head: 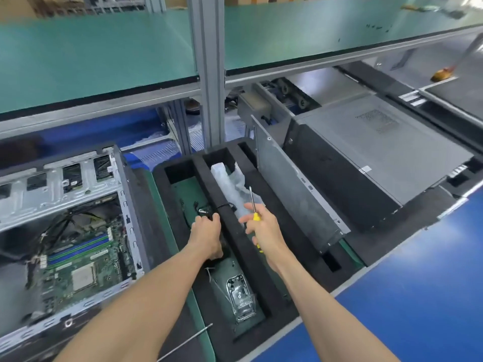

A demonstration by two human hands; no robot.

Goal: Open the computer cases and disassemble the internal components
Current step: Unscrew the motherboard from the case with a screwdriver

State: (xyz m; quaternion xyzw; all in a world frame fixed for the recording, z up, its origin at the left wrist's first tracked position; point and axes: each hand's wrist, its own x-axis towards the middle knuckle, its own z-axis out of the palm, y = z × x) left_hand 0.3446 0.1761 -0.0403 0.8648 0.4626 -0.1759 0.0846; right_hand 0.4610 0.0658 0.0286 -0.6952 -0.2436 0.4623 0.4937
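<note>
An open computer case [122,205] lies at the left, its green motherboard [83,270] and black cables exposed. A closed grey case [379,152] lies at the right. Between them sits a black foam tray [235,231] with long slots. My left hand [206,236] reaches into the left slot and grips a dark part with black cables [201,209]. My right hand [264,228] holds a yellow-handled screwdriver [253,202], shaft pointing up, above the middle slot. A clear plastic bracket [240,296] lies in the left slot near me.
A grey side panel [295,186] stands on edge in the tray's right slot. White plastic wrapping [230,184] fills the middle slot. A thin metal rod [188,340] lies at the tray's near edge. A green shelf [104,53] overhangs the bench. Blue surface [418,296] at right.
</note>
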